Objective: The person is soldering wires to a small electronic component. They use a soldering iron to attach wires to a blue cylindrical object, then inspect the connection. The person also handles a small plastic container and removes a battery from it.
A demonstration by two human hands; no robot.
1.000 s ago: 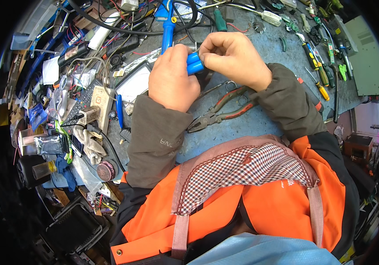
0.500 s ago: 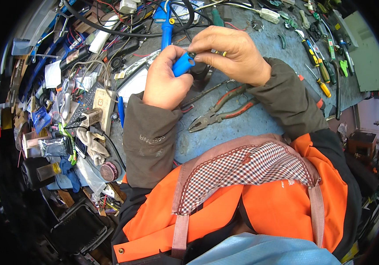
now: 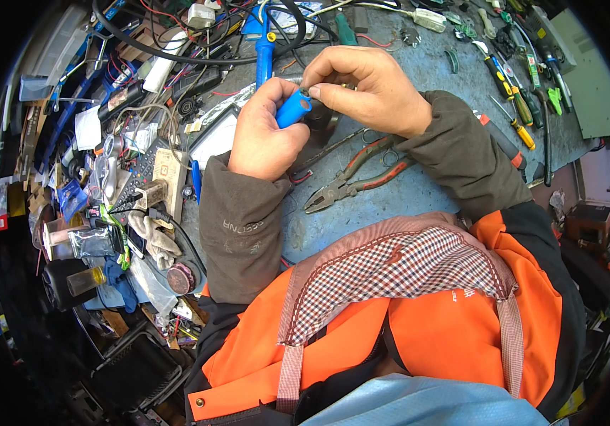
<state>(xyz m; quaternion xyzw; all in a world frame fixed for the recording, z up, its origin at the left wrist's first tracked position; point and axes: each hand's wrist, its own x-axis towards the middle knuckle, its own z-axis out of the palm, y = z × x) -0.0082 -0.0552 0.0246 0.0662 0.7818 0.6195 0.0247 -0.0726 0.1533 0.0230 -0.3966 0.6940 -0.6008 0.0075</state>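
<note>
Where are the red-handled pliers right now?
In the head view, the pliers lie on the bench slightly right of the picture's centre, between the two dark sleeves, below the right hand.

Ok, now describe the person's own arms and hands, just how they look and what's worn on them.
The left hand and right hand are bare, without gloves. Dark grey-brown sleeves cover both forearms down to the wrists, loose and wrinkled; the left one bears faint pale lettering. Above them shows an orange and black jacket.
</note>
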